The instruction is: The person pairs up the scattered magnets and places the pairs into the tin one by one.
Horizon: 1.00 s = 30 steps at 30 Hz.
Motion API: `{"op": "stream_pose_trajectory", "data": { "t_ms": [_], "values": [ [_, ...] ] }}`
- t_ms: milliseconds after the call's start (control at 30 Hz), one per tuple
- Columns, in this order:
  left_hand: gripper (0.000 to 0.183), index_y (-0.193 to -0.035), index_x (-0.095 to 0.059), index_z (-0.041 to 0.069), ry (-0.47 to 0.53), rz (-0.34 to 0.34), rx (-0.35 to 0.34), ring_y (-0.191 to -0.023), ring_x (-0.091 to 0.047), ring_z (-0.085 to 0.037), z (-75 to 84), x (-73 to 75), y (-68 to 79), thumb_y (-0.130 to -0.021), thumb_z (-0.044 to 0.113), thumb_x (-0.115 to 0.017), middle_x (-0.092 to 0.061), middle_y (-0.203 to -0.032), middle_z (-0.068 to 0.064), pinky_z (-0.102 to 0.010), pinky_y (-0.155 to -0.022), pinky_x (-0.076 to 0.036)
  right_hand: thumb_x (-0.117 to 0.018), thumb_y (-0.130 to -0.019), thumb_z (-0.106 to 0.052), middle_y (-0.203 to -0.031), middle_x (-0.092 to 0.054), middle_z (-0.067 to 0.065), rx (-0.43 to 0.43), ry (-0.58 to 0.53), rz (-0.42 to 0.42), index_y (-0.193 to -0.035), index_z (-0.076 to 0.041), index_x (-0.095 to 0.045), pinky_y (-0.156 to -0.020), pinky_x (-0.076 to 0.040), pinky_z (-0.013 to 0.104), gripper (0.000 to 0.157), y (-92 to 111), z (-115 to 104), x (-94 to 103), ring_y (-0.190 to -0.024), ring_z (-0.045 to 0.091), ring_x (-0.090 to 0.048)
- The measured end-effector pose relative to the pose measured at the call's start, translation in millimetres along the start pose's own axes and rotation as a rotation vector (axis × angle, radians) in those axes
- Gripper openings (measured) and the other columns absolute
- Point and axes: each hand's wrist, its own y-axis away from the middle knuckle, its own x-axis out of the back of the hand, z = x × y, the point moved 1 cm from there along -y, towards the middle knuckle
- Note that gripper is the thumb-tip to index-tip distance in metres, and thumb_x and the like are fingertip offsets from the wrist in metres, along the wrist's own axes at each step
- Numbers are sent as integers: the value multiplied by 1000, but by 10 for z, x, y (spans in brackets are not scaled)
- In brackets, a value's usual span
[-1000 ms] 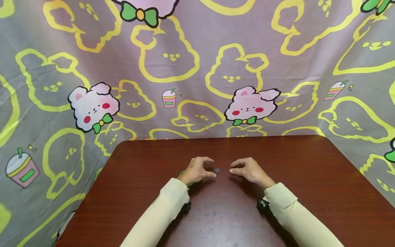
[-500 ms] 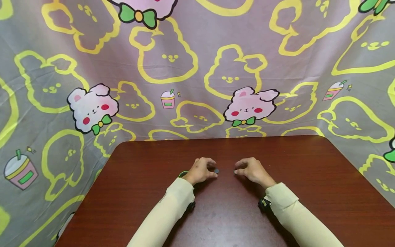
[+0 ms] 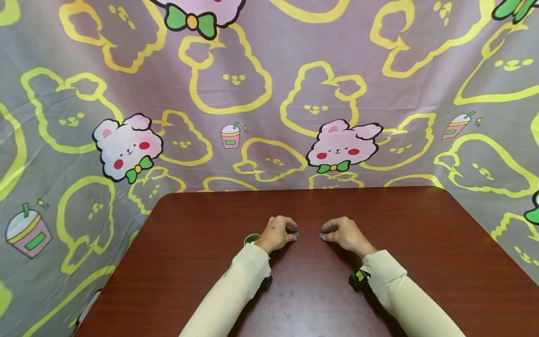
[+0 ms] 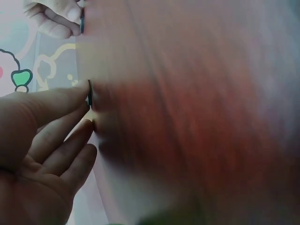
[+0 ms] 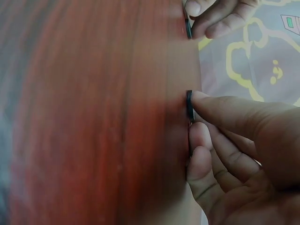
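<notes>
Two small flat dark discs lie at the tabletop, one at each hand. My left hand [image 3: 275,234] pinches the edges of the left disc [image 3: 296,234] between thumb and forefinger; the left wrist view has this disc [image 4: 90,95] edge-on, right at the wood. Facing it across a short gap, my right hand [image 3: 346,235] pinches the right disc [image 3: 322,236] the same way. The right wrist view brings out the dark rim of the right disc [image 5: 189,104] under the thumb tip. Other fingers of both hands curl close over the table.
A round thing with a bright green rim [image 3: 251,238] stands behind the left wrist, partly hidden by it. The brown wooden table [image 3: 311,290] ends at a cartoon-printed cloth [image 3: 269,117] hung along the back and sides.
My left hand has moved slightly right and its fingers have closed on the left disc, which lay in front of them. My right hand's fingers have drawn together at the right disc.
</notes>
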Motion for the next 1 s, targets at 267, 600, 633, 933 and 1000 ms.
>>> {"op": "stream_pose_trajectory", "data": {
  "t_ms": [267,600,633,933,1000],
  "values": [
    [18,-90,-72,10,4,51,9,-97,-55,-19,14,-38,6,-73,7,-79,-70,-81,4,-26,-81,-46,-80,-70,-7,-81,-70,2,-25,6,23,-85,-7,-73,-65,-50,29,16,-12,5,-46,-75,14,-63],
    [20,-87,-73,11,74,87,17,-91,-59,-15,-2,-95,2,-70,6,-81,-70,-78,5,-24,-79,-46,-82,-69,-12,-81,-70,-1,-82,-9,36,-82,-12,-74,-64,-48,27,15,-29,-38,-99,-76,13,-61],
    [21,-87,-73,11,86,85,17,-89,-60,-13,-1,-101,0,-69,6,-82,-70,-78,5,-23,-78,-47,-82,-69,-12,-80,-70,-1,-79,-13,38,-82,-11,-74,-63,-49,27,15,-31,-44,-107,-76,12,-61],
    [20,-87,-72,9,154,92,-15,-78,-64,-8,5,-155,-5,-69,4,-81,-70,-78,3,-20,-75,-47,-81,-70,-9,-81,-70,1,-84,-50,33,-84,-10,-74,-58,-48,25,16,-39,-93,-179,-68,11,-61],
    [20,-86,-72,10,156,97,-9,-77,-64,-8,10,-158,-3,-69,5,-81,-70,-78,4,-21,-74,-47,-81,-70,-9,-82,-71,0,-77,-39,38,-84,-10,-74,-63,-49,26,16,-39,-104,-185,-74,12,-62]
  ]
}}
